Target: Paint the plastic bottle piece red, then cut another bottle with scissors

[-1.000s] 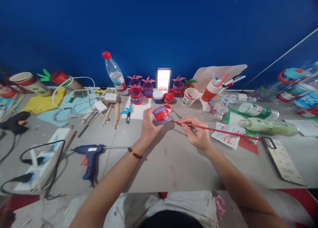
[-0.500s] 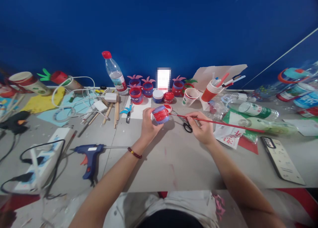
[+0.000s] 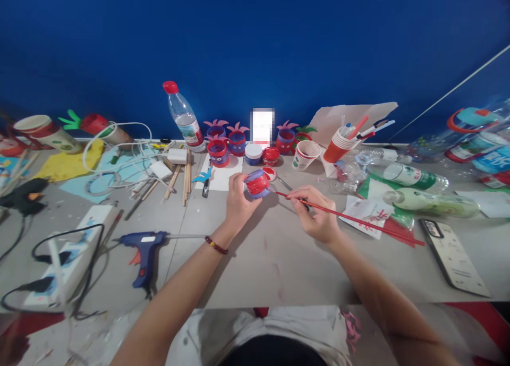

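My left hand [image 3: 241, 202] is closed round a small cup [image 3: 257, 183] painted red in the middle with purple-blue rims, tilted on its side above the table. In my right hand [image 3: 315, 213] is a long red-handled paintbrush [image 3: 358, 220], its tip close to the right side of the cup; whether it touches I cannot tell. Just behind the cup lies a round lid with red paint [image 3: 270, 173]. A jar of red paint [image 3: 271, 155] and a white-lidded blue jar [image 3: 253, 154] stand farther back. Scissors [image 3: 285, 184] lie partly hidden behind my right hand.
Painted cups with paper leaves [image 3: 218, 152] line the blue wall. A blue glue gun [image 3: 145, 252] and a power strip [image 3: 75, 254] lie at left. A phone [image 3: 453, 257], plastic bottles [image 3: 414, 177] and a paper cup of pens [image 3: 338, 147] are at right.
My right hand has moved a little left and down, and the brush is tilted more steeply, its far end lower. My left hand and the cup have hardly moved.
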`<state>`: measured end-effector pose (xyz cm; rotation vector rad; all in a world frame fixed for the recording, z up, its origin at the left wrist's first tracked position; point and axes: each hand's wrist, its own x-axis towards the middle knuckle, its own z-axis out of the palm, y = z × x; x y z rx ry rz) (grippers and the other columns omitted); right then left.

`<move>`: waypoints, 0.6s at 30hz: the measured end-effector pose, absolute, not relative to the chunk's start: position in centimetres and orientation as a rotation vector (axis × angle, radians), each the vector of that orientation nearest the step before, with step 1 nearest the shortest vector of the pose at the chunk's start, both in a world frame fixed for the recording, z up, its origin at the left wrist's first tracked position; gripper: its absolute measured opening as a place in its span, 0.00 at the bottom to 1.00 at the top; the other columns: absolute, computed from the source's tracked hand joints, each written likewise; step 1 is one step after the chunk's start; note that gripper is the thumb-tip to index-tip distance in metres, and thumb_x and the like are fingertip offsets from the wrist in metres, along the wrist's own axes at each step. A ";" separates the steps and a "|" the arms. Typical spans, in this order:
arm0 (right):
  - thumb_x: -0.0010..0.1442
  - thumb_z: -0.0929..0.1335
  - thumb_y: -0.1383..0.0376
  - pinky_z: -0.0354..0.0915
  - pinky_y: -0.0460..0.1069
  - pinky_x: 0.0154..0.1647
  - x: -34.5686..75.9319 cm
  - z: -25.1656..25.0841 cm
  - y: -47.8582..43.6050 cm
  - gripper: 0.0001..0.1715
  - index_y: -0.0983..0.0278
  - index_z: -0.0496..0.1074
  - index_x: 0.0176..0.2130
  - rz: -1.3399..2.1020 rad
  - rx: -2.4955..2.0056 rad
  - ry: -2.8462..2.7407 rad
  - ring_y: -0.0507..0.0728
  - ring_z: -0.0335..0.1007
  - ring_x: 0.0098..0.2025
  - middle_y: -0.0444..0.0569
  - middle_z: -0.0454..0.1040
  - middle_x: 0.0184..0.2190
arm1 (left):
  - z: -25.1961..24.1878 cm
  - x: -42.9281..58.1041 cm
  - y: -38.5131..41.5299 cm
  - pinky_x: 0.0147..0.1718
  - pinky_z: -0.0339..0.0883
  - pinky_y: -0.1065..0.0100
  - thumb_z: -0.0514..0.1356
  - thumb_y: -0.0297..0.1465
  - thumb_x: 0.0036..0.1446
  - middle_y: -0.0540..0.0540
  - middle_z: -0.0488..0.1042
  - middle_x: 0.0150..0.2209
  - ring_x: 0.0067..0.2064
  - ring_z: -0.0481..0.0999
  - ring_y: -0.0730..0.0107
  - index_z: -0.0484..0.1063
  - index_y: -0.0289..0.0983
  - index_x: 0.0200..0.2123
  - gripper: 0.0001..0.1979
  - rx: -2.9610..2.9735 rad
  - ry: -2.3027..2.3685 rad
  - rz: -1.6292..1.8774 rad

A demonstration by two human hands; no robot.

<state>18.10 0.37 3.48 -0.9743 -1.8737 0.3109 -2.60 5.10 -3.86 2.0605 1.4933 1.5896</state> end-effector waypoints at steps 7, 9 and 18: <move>0.64 0.65 0.71 0.72 0.52 0.38 17.5 3.2 0.0 0.09 0.59 0.72 0.40 0.330 -0.870 -1.902 0.56 0.75 0.38 0.50 0.78 0.35 | -3.6 -2.5 5.0 0.50 0.70 0.56 0.71 0.20 0.40 0.43 0.65 0.49 0.52 0.70 0.57 0.60 0.42 0.52 0.37 2.057 1.503 1.585; 0.64 0.65 0.71 0.72 0.51 0.37 17.4 3.2 0.0 0.09 0.59 0.72 0.41 0.327 -0.857 -1.908 0.56 0.75 0.38 0.49 0.78 0.35 | -3.6 -2.4 4.9 0.50 0.70 0.56 0.71 0.20 0.39 0.43 0.65 0.49 0.52 0.70 0.57 0.60 0.42 0.52 0.37 2.066 1.494 1.584; 0.65 0.65 0.67 0.72 0.52 0.35 17.9 3.5 0.4 0.07 0.58 0.72 0.38 0.319 -0.975 -1.831 0.56 0.76 0.34 0.48 0.78 0.31 | -3.6 -2.6 5.1 0.50 0.71 0.55 0.71 0.21 0.40 0.42 0.65 0.49 0.52 0.70 0.57 0.59 0.41 0.52 0.37 2.087 1.485 1.594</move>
